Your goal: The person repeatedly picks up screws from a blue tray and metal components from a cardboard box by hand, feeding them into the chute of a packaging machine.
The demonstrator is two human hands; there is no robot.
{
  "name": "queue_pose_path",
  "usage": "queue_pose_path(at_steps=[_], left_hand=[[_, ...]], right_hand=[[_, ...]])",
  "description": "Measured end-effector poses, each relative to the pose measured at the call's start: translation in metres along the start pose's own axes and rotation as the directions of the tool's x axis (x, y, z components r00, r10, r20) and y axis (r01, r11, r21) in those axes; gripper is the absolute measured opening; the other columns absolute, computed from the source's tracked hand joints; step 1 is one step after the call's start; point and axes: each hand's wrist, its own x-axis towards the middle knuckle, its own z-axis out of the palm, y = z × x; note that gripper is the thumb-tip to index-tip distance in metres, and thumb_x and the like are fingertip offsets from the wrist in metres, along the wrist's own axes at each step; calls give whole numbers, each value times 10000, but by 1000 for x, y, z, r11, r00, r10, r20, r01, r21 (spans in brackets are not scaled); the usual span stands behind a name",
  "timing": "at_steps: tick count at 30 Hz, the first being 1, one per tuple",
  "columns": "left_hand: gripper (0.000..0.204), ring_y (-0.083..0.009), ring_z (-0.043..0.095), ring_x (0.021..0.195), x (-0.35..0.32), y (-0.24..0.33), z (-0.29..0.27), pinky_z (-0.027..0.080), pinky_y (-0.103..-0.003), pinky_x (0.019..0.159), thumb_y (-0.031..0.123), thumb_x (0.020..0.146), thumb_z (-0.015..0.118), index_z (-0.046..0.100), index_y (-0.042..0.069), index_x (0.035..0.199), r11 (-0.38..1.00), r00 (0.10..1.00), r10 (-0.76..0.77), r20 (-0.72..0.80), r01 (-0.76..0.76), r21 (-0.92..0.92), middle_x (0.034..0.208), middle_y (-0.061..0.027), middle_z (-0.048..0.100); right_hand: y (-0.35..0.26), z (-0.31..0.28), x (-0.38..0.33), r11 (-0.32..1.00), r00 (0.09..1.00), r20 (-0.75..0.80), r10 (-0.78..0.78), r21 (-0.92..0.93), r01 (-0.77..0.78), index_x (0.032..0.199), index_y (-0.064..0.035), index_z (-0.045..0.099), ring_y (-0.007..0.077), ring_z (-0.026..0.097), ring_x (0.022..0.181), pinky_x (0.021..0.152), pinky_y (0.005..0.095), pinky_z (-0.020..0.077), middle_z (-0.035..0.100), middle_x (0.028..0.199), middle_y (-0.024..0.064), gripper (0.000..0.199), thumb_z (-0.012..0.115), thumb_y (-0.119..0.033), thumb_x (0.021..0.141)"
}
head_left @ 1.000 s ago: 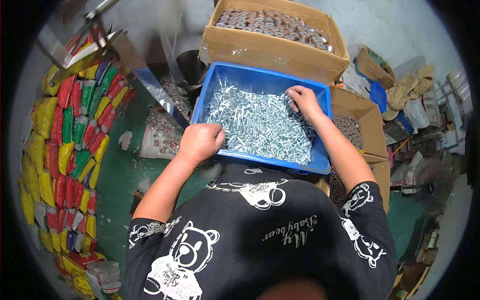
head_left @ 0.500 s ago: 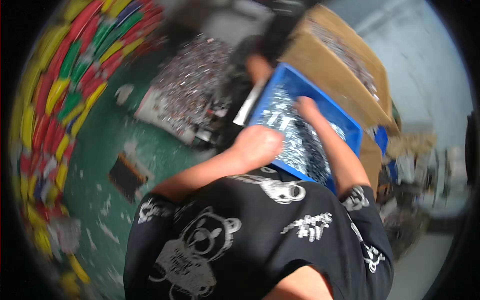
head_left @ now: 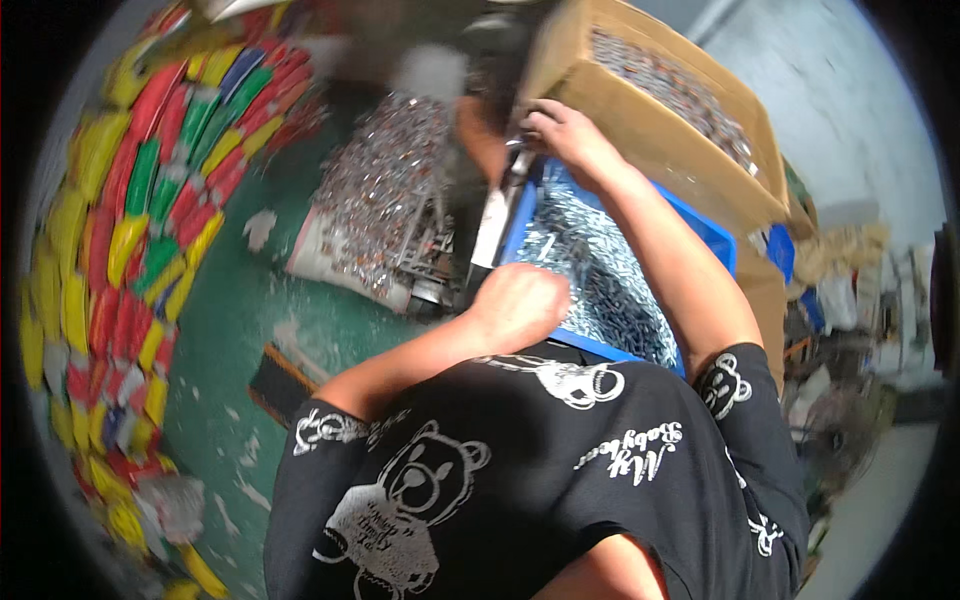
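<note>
A blue plastic bin (head_left: pixel 700 228) in front of me holds many small, shiny, silver pin-like metal pieces (head_left: pixel 600 265). My left hand (head_left: pixel 522 303) is closed over the bin's near left edge; its fingers are curled under and what they hold is hidden. My right hand (head_left: pixel 565 138) reaches past the bin's far left corner to a dark machine part (head_left: pixel 518 160). Its fingers are bent and pressed together there, and anything between them is too small to make out. A pale, narrow metal strip (head_left: pixel 490 228) runs along the bin's left side.
Beyond the bin stands a cardboard box (head_left: pixel 660 135) of small metal-and-brown parts. Left of the machine lies a heap of similar parts (head_left: pixel 385 200). Red, yellow and green bundles (head_left: pixel 130 240) line the far left. A dark flat block (head_left: pixel 283 383) lies on the green floor (head_left: pixel 225 340).
My right hand has left the metal pieces in the bin and moved far and left to the machine part. My left hand stays closed by the bin's near left edge. The view has shifted slightly.
</note>
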Motion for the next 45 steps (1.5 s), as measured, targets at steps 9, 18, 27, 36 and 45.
queue_pose_path(at_steps=[9, 18, 27, 36, 45], left_hand=[[673, -356, 492, 1264, 46, -10, -22, 441, -475, 1026, 189, 723, 809, 571, 182, 1353, 917, 865, 225, 449, -344, 202, 1363, -150, 531], [930, -376, 131, 1513, 90, 11, 17, 184, -647, 1171, 338, 771, 781, 269, 361, 1547, 614, 470, 104, 877, -724, 315, 1641, -86, 171], [718, -405, 195, 1491, 96, 10, 37, 236, -654, 1146, 185, 911, 550, 272, 347, 1553, 432, 389, 109, 915, -847, 309, 1635, -120, 192], [814, -433, 229, 1470, 84, -29, 66, 251, -679, 1116, 184, 777, 699, 377, 389, 1495, 399, 650, 210, 730, -739, 543, 1582, -122, 308], [679, -445, 442, 1306, 120, -9, 98, 377, -607, 1036, 187, 825, 685, 445, 268, 1456, 574, 898, 90, 431, -400, 714, 1427, -195, 473]], right_hand=[[56, -136, -222, 981, 934, -307, 182, 115, -154, 1238, 43, 610, 157, 678, 891, 776, 281, 569, 687, 1048, 111, 305, 531, -133, 1002], [190, -206, -499, 901, 556, -710, 433, 346, -261, 1313, 9, 576, 128, 637, 835, 726, 259, 544, 676, 1035, 82, 337, 512, -166, 1032], [260, -154, -615, 762, 288, -734, 615, 458, -457, 1280, -38, 615, 249, 675, 966, 824, 407, 551, 700, 1091, 135, 367, 570, -220, 965], [240, -98, -595, 634, 644, -561, 520, -252, -731, 1168, -22, 650, 360, 612, 1117, 966, 443, 492, 663, 1152, 198, 312, 634, -140, 880], [285, -116, -592, 619, 685, -449, 573, -311, -722, 1113, 6, 631, 324, 610, 1011, 904, 406, 498, 646, 1069, 210, 285, 572, -174, 900]])
